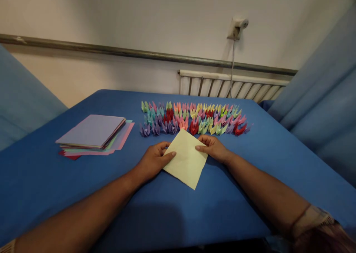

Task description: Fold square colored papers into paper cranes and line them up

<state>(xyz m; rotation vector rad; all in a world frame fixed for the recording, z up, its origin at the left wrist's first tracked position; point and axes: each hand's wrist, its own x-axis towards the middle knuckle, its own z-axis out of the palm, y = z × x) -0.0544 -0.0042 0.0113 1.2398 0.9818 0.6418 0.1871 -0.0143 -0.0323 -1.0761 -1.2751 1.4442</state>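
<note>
Behind paper [187, 161], fingers [162, 145] seem partly hidden.

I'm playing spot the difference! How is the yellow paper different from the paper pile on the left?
The yellow paper is held between the left hand and the right hand; the paper pile lies on the blue table, untouched.
The yellow paper is one pale colour, but the paper pile shows several, with lilac on top.
The yellow paper is a single piece; the paper pile has many sheets.
Both have straight edges and pointed corners.
</note>
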